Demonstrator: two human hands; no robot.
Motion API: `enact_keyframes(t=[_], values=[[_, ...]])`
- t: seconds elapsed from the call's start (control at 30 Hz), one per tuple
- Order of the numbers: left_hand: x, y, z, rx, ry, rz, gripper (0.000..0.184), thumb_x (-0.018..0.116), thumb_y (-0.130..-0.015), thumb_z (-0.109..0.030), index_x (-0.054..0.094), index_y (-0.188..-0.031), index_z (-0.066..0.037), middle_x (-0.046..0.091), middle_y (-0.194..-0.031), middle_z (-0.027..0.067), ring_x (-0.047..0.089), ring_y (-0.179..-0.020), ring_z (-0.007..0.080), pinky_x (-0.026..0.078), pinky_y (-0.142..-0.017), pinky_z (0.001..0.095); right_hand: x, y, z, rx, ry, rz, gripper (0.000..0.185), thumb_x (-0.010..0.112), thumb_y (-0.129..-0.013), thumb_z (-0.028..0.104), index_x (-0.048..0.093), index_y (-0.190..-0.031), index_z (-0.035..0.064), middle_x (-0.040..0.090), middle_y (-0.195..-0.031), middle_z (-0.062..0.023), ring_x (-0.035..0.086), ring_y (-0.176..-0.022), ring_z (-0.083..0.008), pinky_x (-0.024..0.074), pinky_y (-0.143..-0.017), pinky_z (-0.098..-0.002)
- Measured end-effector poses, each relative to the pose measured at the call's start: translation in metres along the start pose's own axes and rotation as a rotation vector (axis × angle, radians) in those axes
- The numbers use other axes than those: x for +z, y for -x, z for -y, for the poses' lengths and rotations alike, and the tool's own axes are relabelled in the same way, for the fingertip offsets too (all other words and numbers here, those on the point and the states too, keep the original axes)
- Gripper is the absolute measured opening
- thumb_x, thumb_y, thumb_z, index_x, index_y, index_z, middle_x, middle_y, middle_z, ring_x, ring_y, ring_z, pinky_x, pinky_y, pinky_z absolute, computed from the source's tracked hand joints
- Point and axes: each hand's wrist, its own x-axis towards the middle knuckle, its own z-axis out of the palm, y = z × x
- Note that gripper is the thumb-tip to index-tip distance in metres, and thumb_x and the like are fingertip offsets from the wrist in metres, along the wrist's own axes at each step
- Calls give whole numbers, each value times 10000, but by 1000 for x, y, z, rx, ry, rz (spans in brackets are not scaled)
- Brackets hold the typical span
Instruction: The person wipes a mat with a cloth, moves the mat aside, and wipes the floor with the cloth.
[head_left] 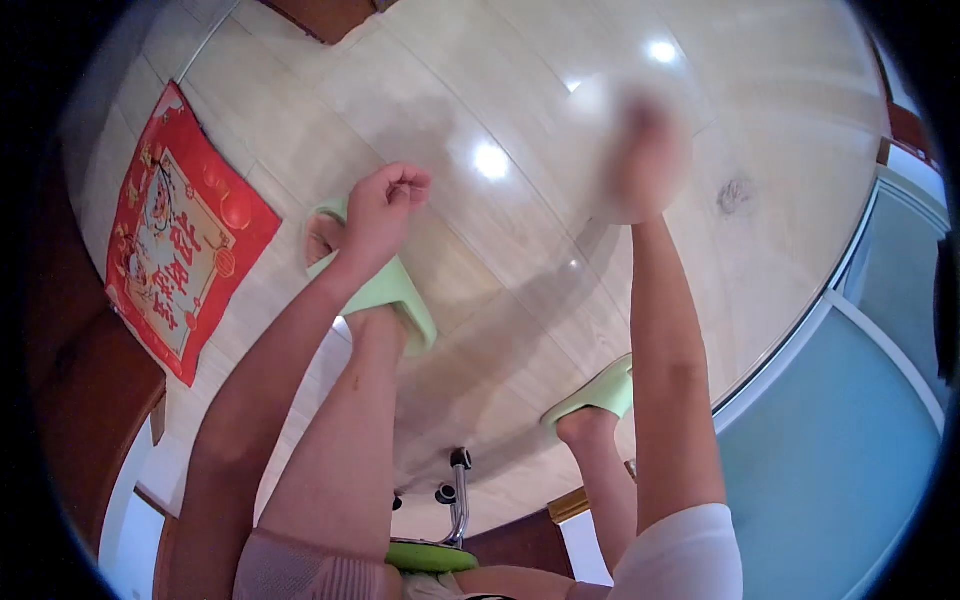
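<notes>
My left hand (388, 208) hovers over my left foot, its fingers curled into a loose fist with nothing visible in them. Below it is a light green slipper (395, 295) on that foot. My right arm reaches forward over the floor. At its end, my right hand (648, 165) is smeared by a blur, so neither its fingers nor anything in them can be made out. On the floor to the right of that hand is a small dark grey tangle or mark (734, 197).
A red mat (232, 205) with gold writing lies at the left. Another green slipper (600, 390) is on my right foot. Under me is a green seat (430, 556) with chrome legs and casters. Blue-green glass panels (830, 430) stand at the right, dark wood furniture (75, 400) at the left.
</notes>
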Motion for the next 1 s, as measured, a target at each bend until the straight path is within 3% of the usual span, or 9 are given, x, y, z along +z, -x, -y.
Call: enact_keyframes(t=[0.17, 0.33, 0.43, 0.47, 0.5, 0.77, 0.83, 0.87, 1.0], values=[[-2, 0, 2, 59, 130, -188, 304, 408, -961, 93, 653, -1128, 28, 662, -1088, 92, 681, -1000, 176, 560, -903, 299, -11, 72, 87, -155, -270, 9, 183, 565, -951, 101, 683, -1088, 129, 707, -1081, -95, 654, -1015, -335, 516, -852, -439], [-22, -10, -5, 260, -114, -375, 348, 395, -929, 124, 640, -1147, 12, 616, -1159, 134, 660, -1086, 239, 547, -947, 326, 3, 205, 218, -476, -311, 559, 276, 571, -914, 136, 674, -1144, 248, 609, -1291, -76, 653, -920, -342, 549, -817, -418], [-31, -19, -10, 304, -128, -368, 345, 417, -904, 137, 644, -1134, 16, 628, -1132, 139, 668, -1061, 250, 549, -929, 330, -4, 140, 211, -368, -156, 730, 276, 567, -919, 137, 665, -1156, 239, 637, -1224, -89, 647, -913, -321, 547, -803, -426], [-35, -19, -12, 310, -169, -347, 345, 421, -898, 139, 646, -1130, 17, 630, -1123, 138, 668, -1060, 249, 550, -923, 332, -35, 84, 209, -24, -695, 922, 229, 556, -929, 118, 681, -1102, 202, 680, -1130, -92, 654, -927, -314, 542, -812, -431], [-39, -19, -16, 313, -207, -320, 345, 426, -892, 142, 647, -1126, 19, 632, -1114, 138, 669, -1060, 248, 550, -918, 334, 11, 88, 164, -301, -470, 392, 198, 537, -954, 104, 703, -1055, 140, 713, -1068, -105, 658, -934, -313, 532, -830, -431], [-30, -32, 5, 266, -165, -364, 362, 427, -832, 166, 647, -1076, 15, 631, -1067, 130, 665, -1021, 261, 536, -908, 339, -12, -14, 40, -277, -44, -127, 243, 515, -1007, 124, 679, -1180, 80, 710, -1087, -128, 665, -982, -288, 519, -869, -403], [-27, -30, -1, 255, -209, -372, 346, 424, -826, 163, 638, -1053, 12, 620, -1026, 132, 655, -981, 272, 532, -893, 350, -32, 8, 130, -173, -96, 218, 237, 550, -953, 74, 677, -1152, 94, 708, -1064, -110, 665, -961, -289, 527, -820, -412], [-29, -31, -1, 253, -249, -404, 341, 426, -824, 163, 628, -1052, 9, 608, -1021, 134, 645, -968, 274, 528, -880, 355, 27, 37, 145, -317, -788, 20, 253, 573, -902, 46, 688, -1108, 136, 706, -1041, -89, 667, -935, -293, 533, -789, -430], [-37, -49, 3, 228, -361, -631, 302, 471, -841, 152, 595, -1065, -7, 576, -1030, 112, 628, -946, 233, 520, -853, 343, 41, 99, 265, -571, -655, 637, 257, 569, -912, 149, 658, -1149, 192, 594, -1326, -65, 596, -1142, -317, 530, -889, -428]])
